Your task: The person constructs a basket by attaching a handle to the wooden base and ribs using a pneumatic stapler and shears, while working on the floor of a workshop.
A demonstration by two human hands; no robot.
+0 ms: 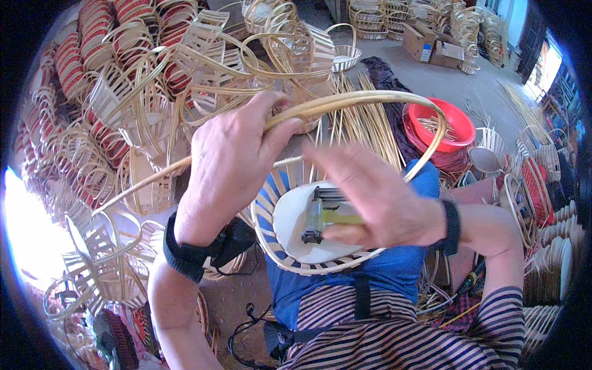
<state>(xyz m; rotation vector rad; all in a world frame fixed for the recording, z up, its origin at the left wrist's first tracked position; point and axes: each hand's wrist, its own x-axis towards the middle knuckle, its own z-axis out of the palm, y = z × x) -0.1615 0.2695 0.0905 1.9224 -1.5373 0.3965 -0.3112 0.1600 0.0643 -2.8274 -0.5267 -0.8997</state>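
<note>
One unfinished basket [280, 237] rests on the lap, with one staple gun [324, 216] inside it. Left hand [231, 160], fingers curled, grips one bent cane strip [370, 102]. Right hand [376, 197], blurred, closes around the staple gun. One red basin [453, 120] sits beyond.

A single head-worn fisheye view looks steeply down, close over the person's lap. The left hand [231, 160] and right hand [376, 197] fill the centre, gripping a bent pale cane strip [370, 97] and a yellow-green staple gun [327, 216]. Beyond the grip, the floor curves toward the dark rim.
</note>
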